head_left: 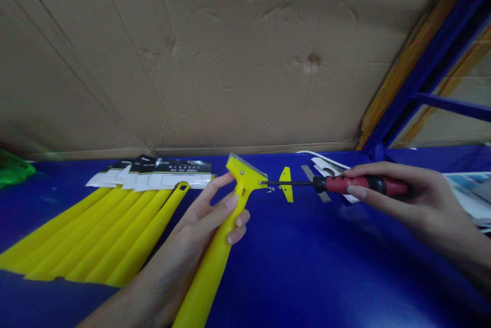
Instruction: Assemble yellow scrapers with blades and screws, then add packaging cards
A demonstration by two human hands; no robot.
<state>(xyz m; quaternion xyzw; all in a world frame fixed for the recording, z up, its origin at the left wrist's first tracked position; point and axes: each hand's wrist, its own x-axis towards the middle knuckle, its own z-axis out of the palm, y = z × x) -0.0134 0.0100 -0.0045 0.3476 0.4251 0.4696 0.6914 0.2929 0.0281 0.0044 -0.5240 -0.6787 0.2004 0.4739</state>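
Observation:
My left hand [215, 215] is wrapped round the yellow handle of a scraper [219, 254], just below its wide head, which is tilted up and to the right. A screw shows on the head's left side, and a blade edge runs along its top. My right hand [406, 195] grips the red and black handle of a screwdriver [360, 183]. The screwdriver's shaft points left, its tip at the screw on the right side of the scraper head. Behind the shaft lie a small yellow plate [286, 192] and a few tiny screws [270, 190].
Several yellow scraper handles [95, 231] lie side by side at left, with black-and-white packets [180, 172] at their far ends. Metal blades [308, 172] and white papers sit behind the screwdriver. Cardboard [230, 62] stands behind the blue table [299, 277]; a blue frame [422, 67] rises at right.

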